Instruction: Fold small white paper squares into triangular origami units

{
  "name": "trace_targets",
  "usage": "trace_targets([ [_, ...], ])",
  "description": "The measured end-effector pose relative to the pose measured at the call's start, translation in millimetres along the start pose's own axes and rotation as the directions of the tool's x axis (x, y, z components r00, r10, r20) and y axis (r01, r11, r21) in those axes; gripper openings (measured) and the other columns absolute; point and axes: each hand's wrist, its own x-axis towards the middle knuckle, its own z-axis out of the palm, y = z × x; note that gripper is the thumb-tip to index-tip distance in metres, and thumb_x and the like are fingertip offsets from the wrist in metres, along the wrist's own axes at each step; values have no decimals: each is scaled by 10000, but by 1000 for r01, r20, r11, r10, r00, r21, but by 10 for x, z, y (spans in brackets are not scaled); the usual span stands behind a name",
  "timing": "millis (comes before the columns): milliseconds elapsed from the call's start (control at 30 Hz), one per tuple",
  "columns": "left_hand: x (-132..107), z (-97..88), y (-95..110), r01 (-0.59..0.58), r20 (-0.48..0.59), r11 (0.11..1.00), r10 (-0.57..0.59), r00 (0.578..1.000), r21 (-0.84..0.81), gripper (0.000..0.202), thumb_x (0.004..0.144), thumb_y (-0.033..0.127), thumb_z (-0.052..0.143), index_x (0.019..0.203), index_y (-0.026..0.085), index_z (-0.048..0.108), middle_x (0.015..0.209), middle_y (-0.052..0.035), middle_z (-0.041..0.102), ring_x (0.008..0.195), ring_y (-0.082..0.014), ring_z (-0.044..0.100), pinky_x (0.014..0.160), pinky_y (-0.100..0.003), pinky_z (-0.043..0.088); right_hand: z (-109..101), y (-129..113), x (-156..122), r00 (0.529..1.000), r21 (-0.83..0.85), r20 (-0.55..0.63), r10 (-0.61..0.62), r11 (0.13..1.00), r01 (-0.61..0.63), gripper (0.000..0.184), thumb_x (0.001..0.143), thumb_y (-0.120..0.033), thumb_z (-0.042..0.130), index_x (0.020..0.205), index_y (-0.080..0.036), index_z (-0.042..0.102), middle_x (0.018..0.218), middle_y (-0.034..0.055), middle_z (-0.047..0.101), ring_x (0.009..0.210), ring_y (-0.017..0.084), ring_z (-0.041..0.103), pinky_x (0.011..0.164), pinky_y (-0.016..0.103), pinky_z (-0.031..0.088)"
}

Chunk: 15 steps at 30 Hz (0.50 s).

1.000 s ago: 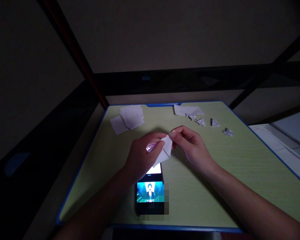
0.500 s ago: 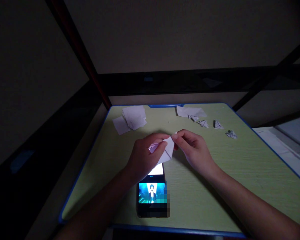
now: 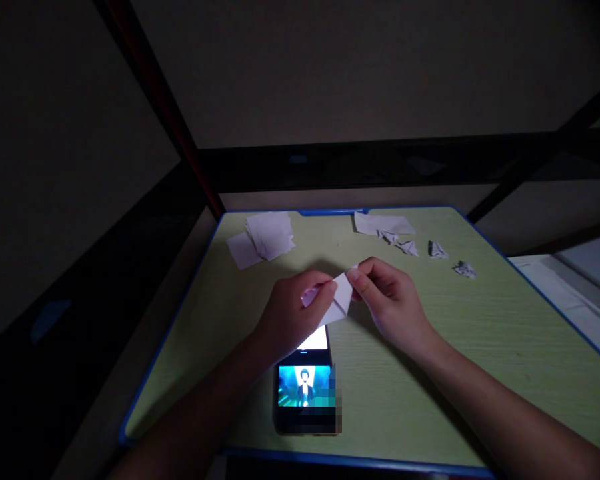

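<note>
**A:** Where is the paper, and who has it?

**B:** The folded white paper (image 3: 341,301) is held in the air just beyond the phone (image 3: 305,393), clear of the green table (image 3: 480,333). The left hand (image 3: 290,313) pinches its left edge between thumb and fingers, and the right hand (image 3: 387,300) pinches its upper right corner. Both hands are closed on it

**A:** How would it handle?

**B:** I'd judge it very light and thin. It would go limp wherever it isn't creased, tear if tugged apart, and keep any dent it's given. The folded layers should lend it a little stiffness

**A:** So where should it be held?

**B:** With the fingertips, at a corner or along a folded edge, using light pressure. A squeeze across the flat middle would likely crumple it

**A:** Is anything else around?

**B:** Beyond the phone to the left lies a stack of flat paper squares (image 3: 270,235). Beyond it to the right are a flat sheet (image 3: 383,223) and a row of small folded pieces (image 3: 409,248), all well apart from the phone
</note>
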Motion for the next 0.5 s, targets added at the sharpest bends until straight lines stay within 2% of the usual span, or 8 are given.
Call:
trace_targets([
  [133, -4, 7, -17, -10, -12, 1000, 10, 1000, -3, 170, 857, 231, 511, 793, 148, 645, 669, 11, 642, 578, -87, 563, 516, -190, 400, 6, -7, -9, 1000, -34, -12, -8, 999, 8, 250, 841, -338, 570, 658, -175, 526, 571, -34, 474, 527, 93, 410, 480, 231, 319],
  [500, 12, -12, -32, -3, -50, 999, 6, 999, 44, 192, 865, 245, 501, 790, 151, 651, 658, 6, 641, 583, -95, 561, 516, -197, 396, 7, 3, -6, 997, -15, 71, 17, 1000, -16, 250, 853, -339, 557, 660, -184, 519, 588, -30, 488, 541, 101, 427, 496, 245, 322],
])
